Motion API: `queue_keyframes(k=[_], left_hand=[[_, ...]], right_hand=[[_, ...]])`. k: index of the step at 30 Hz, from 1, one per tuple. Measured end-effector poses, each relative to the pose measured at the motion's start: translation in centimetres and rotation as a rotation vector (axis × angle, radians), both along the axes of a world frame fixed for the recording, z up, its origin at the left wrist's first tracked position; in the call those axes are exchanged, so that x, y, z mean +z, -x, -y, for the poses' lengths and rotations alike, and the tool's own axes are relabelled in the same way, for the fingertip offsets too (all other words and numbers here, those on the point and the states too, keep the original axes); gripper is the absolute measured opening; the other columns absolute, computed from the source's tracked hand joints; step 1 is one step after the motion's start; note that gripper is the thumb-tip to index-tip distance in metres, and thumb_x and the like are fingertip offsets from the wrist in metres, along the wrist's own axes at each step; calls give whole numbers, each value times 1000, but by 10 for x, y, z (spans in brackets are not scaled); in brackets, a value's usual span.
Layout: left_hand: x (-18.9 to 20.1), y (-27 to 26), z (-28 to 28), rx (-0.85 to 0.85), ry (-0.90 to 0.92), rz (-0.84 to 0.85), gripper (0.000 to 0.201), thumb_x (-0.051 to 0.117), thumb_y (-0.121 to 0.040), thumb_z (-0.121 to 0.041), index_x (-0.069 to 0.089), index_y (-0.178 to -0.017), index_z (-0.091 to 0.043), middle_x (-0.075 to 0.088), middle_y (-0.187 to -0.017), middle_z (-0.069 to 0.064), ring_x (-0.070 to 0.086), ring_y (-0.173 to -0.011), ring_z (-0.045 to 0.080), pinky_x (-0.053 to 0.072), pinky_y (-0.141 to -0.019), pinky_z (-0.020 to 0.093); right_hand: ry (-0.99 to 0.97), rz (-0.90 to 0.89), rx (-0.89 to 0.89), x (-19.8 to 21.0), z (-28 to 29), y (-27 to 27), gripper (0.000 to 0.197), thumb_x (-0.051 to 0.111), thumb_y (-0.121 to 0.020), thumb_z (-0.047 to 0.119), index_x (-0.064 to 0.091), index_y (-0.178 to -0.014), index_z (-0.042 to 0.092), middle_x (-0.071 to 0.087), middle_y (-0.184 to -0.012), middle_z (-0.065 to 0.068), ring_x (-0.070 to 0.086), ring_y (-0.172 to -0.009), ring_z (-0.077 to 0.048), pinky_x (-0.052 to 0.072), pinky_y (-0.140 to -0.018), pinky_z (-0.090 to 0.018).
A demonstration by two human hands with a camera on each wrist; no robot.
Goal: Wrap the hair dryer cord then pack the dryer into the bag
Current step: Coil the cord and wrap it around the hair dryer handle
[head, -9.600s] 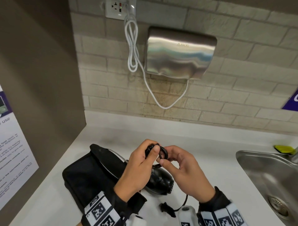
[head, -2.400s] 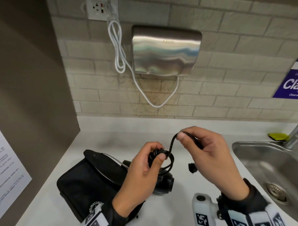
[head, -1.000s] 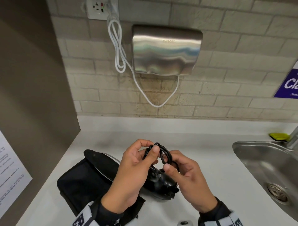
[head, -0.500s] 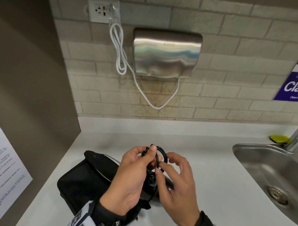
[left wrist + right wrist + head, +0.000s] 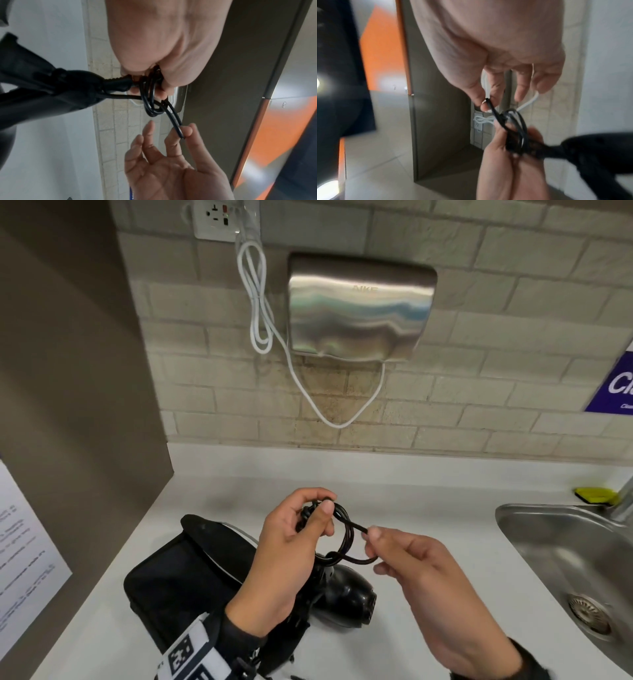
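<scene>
Cord (image 5: 343, 537) first: black and coiled into a few small loops, it sits bunched in my left hand (image 5: 287, 556), thumb and curled fingers closed round the top of the coil. One strand runs out of the bundle to my right hand (image 5: 424, 577), where I pinch a doubled-over bend of it between thumb (image 5: 189, 130) and forefinger. My other right fingers are spread loose and touch nothing, as the left wrist view shows plainly. In the right wrist view, the same pinch (image 5: 485, 104) lies just above the coil (image 5: 515, 129), the loops crossing over one another below it.

Beneath my left grip hangs the hair dryer (image 5: 346, 594), black, its body low against the white counter (image 5: 219, 494); whether it rests there or only hangs from the cord I cannot tell. From the left wrist camera its handle end (image 5: 82, 82) meets the cord right beside my fingers.

Just left of and behind my left wrist lies the black bag (image 5: 178, 580), its flap open. Well off to the right of my right hand is a steel sink (image 5: 561, 546), with something yellow (image 5: 594, 495) at its far edge. Beyond both grips, on the brick wall, hangs a steel hand dryer (image 5: 359, 306), its white cable (image 5: 255, 302) looped from a socket (image 5: 217, 215).
</scene>
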State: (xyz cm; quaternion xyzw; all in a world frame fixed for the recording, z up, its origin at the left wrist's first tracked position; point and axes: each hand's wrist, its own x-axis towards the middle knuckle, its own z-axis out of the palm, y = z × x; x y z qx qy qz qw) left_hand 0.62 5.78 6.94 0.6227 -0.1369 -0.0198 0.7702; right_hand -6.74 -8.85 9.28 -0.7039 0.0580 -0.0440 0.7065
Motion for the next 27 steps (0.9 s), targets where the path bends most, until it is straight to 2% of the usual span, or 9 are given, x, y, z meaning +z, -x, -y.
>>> queue_keyframes(k=[2, 5, 10, 12, 14, 17, 19, 22, 27], left_hand=[[-2, 0, 1, 1, -28, 40, 10, 60, -95, -25, 70, -97, -29, 58, -68, -6, 55, -75, 7, 44, -83, 26], [-5, -1, 2, 10, -105, 131, 9, 59, -96, -26, 67, -98, -28, 67, -79, -10, 62, -83, 4, 44, -82, 18], [-9, -1, 2, 84, -252, 275, 9, 56, -97, -28, 62, -100, -34, 68, -97, -17, 62, -86, 7, 45, -76, 14], [-10, -4, 0, 115, -269, 307, 9, 54, -96, -32, 61, -99, -36, 68, -98, -19, 63, -87, 6, 46, -77, 13], [-12, -6, -2, 131, -290, 331, 9, 53, -94, -39, 61, -98, -38, 68, -101, -21, 63, -84, 3, 46, -77, 11], [-12, -5, -4, 135, -340, 391, 12, 52, -93, -40, 61, -98, -34, 66, -104, -30, 64, -91, -3, 45, -79, 8], [-13, -5, -4, 136, -379, 440, 13, 51, -94, -38, 61, -98, -30, 64, -104, -34, 64, -96, -5, 45, -79, 5], [-14, -6, -5, 116, -409, 477, 19, 48, -96, -41, 62, -97, -28, 62, -100, -42, 65, -89, -1, 46, -73, 9], [-15, -6, -12, 33, -428, 445, 22, 47, -97, -44, 62, -97, -28, 72, -99, -21, 67, -74, 4, 50, -67, 17]], right_hand=[[-65, -13, 38, 2, 3, 1, 47, 73, -70, 48, 72, -77, 2, 69, -81, -6, 59, -77, -17, 46, -83, -35], [-296, -65, 49, 7, 2, 2, 27, 74, -83, 29, 71, -72, 4, 69, -74, -12, 67, -79, -26, 56, -77, -34], [-762, -185, -41, 13, 1, 0, 26, 62, -86, 26, 65, -89, 0, 42, -48, 0, 59, -57, -22, 57, -63, -37], [-878, -192, 11, 14, 3, 0, 35, 77, -76, 24, 71, -96, -5, 43, -50, 1, 57, -53, -21, 59, -62, -36], [-937, -158, 84, 14, 5, 1, 49, 93, -54, 13, 75, -95, -7, 44, -53, 0, 56, -51, -20, 57, -61, -37], [-979, -110, 77, 11, 7, 1, 48, 94, -49, 7, 75, -91, -6, 45, -55, -1, 54, -49, -19, 56, -56, -34], [-963, -96, 4, 11, 3, 0, 26, 82, -71, 16, 73, -87, -2, 46, -53, -1, 54, -46, -17, 59, -57, -33], [-866, -111, -80, 13, 1, 1, 22, 55, -90, 23, 64, -90, 3, 44, -52, 0, 44, -34, -11, 52, -43, -24], [-567, -108, -67, 15, 8, 2, 25, 49, -97, 20, 66, -90, 3, 46, -57, -2, 24, -32, -6, 27, -32, -18]])
